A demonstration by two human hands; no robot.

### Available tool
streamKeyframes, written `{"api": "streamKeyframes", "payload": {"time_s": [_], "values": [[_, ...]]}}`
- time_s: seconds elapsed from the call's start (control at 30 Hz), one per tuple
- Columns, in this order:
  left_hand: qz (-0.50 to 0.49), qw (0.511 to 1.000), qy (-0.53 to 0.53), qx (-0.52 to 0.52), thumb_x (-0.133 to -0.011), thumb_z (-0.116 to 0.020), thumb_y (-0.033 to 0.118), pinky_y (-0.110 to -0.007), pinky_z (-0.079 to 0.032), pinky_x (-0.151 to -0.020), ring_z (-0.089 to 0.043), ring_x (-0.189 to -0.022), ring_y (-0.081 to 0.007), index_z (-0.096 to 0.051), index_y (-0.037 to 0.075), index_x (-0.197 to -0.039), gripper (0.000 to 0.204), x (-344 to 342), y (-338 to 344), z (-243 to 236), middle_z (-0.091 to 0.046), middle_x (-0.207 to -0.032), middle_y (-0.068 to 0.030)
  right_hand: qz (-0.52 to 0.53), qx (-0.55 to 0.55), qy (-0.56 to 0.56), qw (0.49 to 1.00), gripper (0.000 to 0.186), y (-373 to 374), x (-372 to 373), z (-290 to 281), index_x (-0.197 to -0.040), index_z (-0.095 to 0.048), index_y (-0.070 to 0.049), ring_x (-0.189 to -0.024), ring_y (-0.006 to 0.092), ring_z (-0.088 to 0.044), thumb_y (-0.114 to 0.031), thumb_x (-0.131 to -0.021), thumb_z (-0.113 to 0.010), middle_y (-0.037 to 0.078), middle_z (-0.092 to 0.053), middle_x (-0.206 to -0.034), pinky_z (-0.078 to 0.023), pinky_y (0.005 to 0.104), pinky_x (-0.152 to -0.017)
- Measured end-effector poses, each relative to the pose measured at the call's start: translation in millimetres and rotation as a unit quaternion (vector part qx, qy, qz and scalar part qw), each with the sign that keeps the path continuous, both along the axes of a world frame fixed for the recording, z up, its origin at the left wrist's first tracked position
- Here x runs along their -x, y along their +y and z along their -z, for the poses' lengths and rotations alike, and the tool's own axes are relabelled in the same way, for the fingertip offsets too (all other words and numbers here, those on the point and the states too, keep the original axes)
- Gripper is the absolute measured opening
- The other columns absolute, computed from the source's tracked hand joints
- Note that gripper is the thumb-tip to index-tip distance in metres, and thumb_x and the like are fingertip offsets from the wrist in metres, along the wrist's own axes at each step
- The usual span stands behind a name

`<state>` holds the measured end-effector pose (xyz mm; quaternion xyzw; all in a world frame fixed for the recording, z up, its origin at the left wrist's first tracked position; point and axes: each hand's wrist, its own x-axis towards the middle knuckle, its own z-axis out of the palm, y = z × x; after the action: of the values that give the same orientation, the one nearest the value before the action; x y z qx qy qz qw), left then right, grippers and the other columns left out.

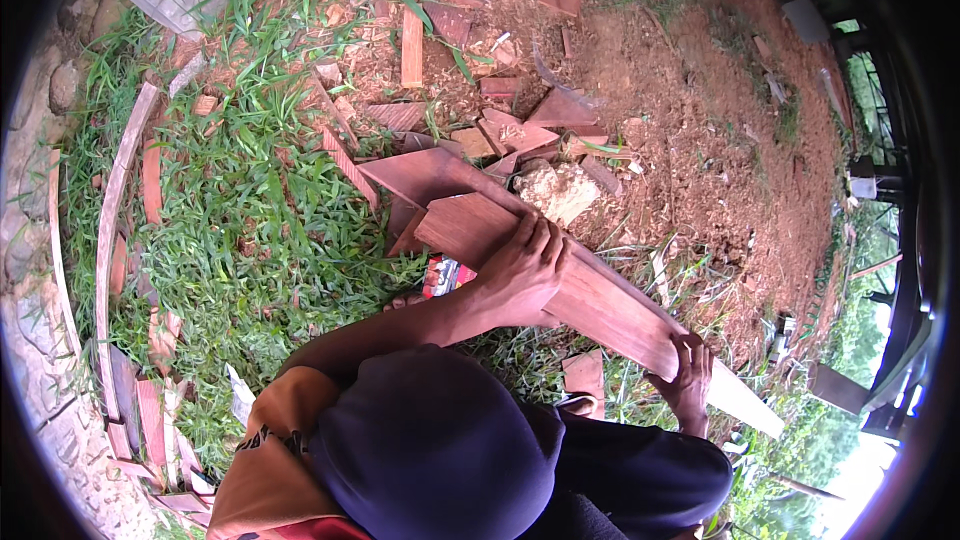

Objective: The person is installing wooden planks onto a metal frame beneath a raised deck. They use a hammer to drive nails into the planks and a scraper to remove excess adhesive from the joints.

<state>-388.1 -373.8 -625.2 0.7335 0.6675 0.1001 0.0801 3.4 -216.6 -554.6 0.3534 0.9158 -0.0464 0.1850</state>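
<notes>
Seen from the head camera, the left hand [522, 265] lies spread with fingers curled over the near edge of a reddish plank [590, 290], close to its pointed end. The right hand [685, 375] grips the same plank further down, fingers wrapped over its edge; the palm is hidden. The plank slants across the middle, its pale far end running toward the lower right. A second board [420, 172] lies partly under it. A dark cap [435, 445] blocks the lower centre. Offcuts [500, 125] litter the soil; grass [250, 230] fills the left.
</notes>
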Motion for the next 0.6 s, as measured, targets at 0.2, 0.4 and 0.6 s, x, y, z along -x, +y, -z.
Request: {"api": "streamKeyframes", "payload": {"time_s": [0.2, 0.4, 0.6], "values": [[0.019, 0.999, 0.022, -0.014, -0.084, -0.064, 0.069, -0.059, -0.023, -0.126, -0.041, -0.148, -0.0432, -0.052, -0.006, -0.147, 0.099, 8, -2, 10, -0.047, -0.155, -0.0285, -0.162, 0.103, 0.097, 0.977, 0.141, -13, 92, 9, -0.164, -0.019, -0.002, -0.157, 0.0446, -0.025, -0.054, -0.058, -0.096, 0.032, -0.025, -0.166, -0.020, 0.0643, -0.127], [0.024, 0.998, 0.045, -0.031, -0.094, -0.048, 0.038, -0.056, -0.026, -0.126, -0.046, -0.144, -0.0396, -0.051, -0.008, -0.147, 0.070, 16, 6, 21, -0.055, -0.148, -0.0256, -0.197, 0.010, 0.141, 0.970, 0.085, -18, 133, 60, -0.147, -0.036, 0.004, -0.131, 0.0510, -0.051, -0.020, -0.077, -0.079, 0.035, -0.045, -0.147, -0.037, 0.0680, -0.107], [0.066, 0.998, -0.014, 0.004, -0.089, -0.053, 0.033, -0.052, -0.035, -0.121, -0.053, -0.134, -0.0356, -0.054, -0.008, -0.142, 0.067, 26, 15, 14, -0.060, -0.138, -0.0226, -0.161, 0.015, 0.146, 0.976, 0.087, -13, 146, 62, -0.149, -0.039, 0.001, -0.122, 0.0458, -0.055, -0.022, -0.076, -0.080, 0.030, -0.050, -0.141, -0.042, 0.0624, -0.099]]}}
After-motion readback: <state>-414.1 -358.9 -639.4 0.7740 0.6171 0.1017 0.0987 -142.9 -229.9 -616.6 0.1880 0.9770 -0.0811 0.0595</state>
